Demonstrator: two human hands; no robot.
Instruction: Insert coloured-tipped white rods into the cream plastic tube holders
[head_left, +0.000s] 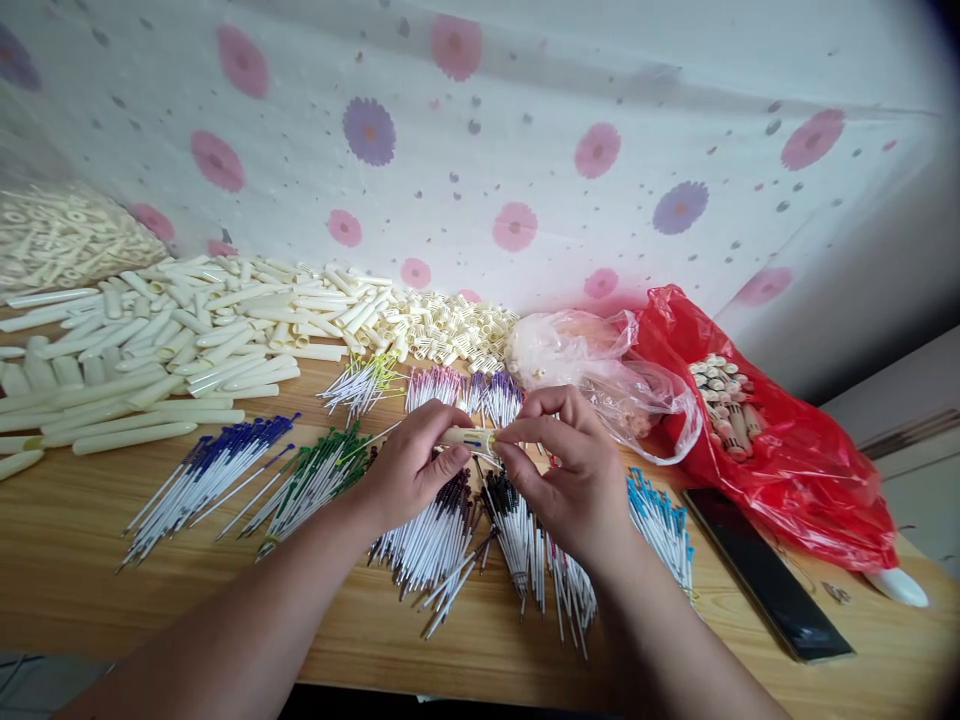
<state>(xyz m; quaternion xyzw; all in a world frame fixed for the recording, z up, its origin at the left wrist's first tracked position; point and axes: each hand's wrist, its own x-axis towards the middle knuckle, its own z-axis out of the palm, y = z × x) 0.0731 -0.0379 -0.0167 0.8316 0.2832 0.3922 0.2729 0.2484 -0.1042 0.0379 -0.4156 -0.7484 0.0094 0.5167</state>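
A short cream pen barrel [466, 437] with slots lies level between my hands, and a dark blue bit shows in one slot. My left hand [412, 462] is closed around its left part, thumb in front. The thumb and fingertips of my right hand [566, 465] pinch at its right end, where something small and yellowish shows; the fingers partly hide it. Below my hands lie white pen refills with brown tops [431, 540] and with black tops [510, 520]. Green-topped refills [319, 480] are left of my left hand, and light-blue-topped refills [660, 520] right of my right hand.
Long cream pen tubes [172, 340] and short slotted barrels [450, 325] are heaped at the back. Dark-blue-topped refills [214, 475] lie left. A clear bag [577, 345], a red bag [795, 470] with assembled-looking pieces and a dark flat phone-like object [769, 575] are at right.
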